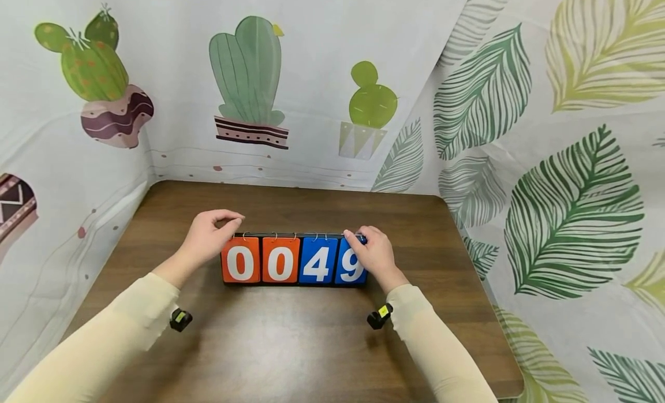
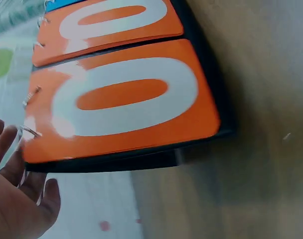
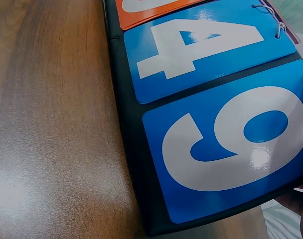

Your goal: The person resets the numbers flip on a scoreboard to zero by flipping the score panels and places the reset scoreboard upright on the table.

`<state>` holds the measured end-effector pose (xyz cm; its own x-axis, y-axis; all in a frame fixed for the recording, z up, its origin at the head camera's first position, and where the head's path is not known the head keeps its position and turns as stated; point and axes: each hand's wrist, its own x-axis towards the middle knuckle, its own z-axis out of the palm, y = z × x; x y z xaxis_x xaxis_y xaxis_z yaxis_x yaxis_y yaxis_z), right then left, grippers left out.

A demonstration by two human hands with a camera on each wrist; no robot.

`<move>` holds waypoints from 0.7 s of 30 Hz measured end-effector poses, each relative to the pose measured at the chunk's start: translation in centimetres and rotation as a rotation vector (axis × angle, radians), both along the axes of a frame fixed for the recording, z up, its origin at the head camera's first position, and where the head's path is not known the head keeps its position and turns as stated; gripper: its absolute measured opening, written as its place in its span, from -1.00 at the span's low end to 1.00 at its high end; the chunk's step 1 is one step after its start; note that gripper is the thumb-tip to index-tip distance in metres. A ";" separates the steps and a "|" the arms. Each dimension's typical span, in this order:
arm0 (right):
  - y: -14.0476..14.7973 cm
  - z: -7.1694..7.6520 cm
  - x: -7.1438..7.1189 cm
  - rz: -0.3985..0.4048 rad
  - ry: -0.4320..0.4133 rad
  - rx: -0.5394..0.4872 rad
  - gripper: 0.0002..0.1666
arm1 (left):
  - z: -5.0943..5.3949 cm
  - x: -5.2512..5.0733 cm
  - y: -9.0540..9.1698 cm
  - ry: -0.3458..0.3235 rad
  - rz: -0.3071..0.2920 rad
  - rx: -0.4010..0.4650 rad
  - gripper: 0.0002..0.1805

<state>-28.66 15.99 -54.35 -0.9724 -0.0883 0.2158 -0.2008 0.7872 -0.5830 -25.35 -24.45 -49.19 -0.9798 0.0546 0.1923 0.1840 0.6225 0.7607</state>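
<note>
A tabletop flip scoreboard (image 1: pixel 279 284) stands on the table with orange cards (image 2: pixel 116 142) reading 0 0 and blue cards (image 3: pixel 211 59) reading 4 9. Small metal rings hang the cards from its black top edge. My right hand (image 1: pixel 375 252) grips the upper right corner, thumb over the 9 card and the other fingers behind the top edge. At the upper left corner is my left hand (image 1: pixel 210 232), its thumb and fingers loosely bent beside the end ring with no card between them. Some left fingers (image 2: pixel 51 199) are partly hidden behind the board.
The brown wooden table (image 1: pixel 291 345) reaches back to a white cloth (image 1: pixel 317 62) printed with cacti. A leaf-patterned cloth (image 1: pixel 576 218) hangs along the right side. Small black cameras (image 1: pixel 180 320) are worn at both wrists.
</note>
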 end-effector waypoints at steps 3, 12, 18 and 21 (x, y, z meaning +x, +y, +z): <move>0.1 -0.1 0.0 -0.004 -0.007 0.001 -0.24 | -1.3 0.2 -0.6 -0.055 0.023 0.051 -0.66; 0.2 0.0 0.1 -0.001 0.019 -0.005 -0.31 | -3.3 0.7 0.6 -0.084 0.187 0.143 -0.53; 0.0 -0.1 0.1 0.004 0.015 0.010 -0.29 | -3.9 1.3 0.7 -0.060 0.268 0.138 -0.45; -0.1 -0.1 0.0 0.007 0.019 0.013 -0.29 | -4.1 1.6 0.6 -0.058 0.273 0.130 -0.41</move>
